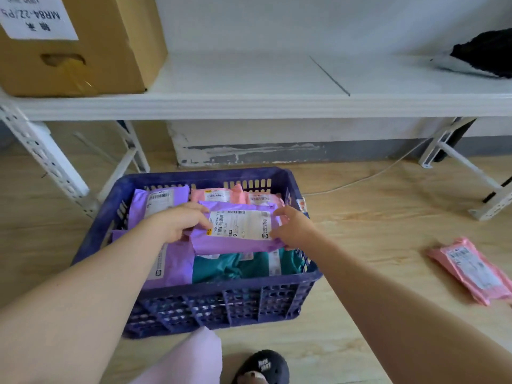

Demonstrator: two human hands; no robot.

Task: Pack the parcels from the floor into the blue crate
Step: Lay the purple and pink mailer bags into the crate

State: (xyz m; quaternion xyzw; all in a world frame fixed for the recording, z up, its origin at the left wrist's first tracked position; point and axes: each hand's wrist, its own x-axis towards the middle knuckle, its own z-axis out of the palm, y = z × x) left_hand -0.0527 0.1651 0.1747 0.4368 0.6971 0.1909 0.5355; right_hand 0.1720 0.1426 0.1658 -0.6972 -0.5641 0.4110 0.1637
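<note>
Blue plastic with slotted walls makes up the crate (pixel 221 306), which sits on the wooden floor (pixel 374 217) in front of a white shelf (pixel 249 103) and is already well filled with purple, pink and teal parcels. Over its middle a purple parcel (pixel 238 231) with a white label is held flat, above the teal parcel (pixel 235 266). Its left end is gripped by the left hand (pixel 177 223), fingers curled round the edge, and its right end is pinched by the right hand (pixel 293 230). The soft film bag is judged light, limp and a little slippery, so it is best taken by both short ends. One pink parcel (pixel 471 270) is left on the floor, well apart to the right.
</note>
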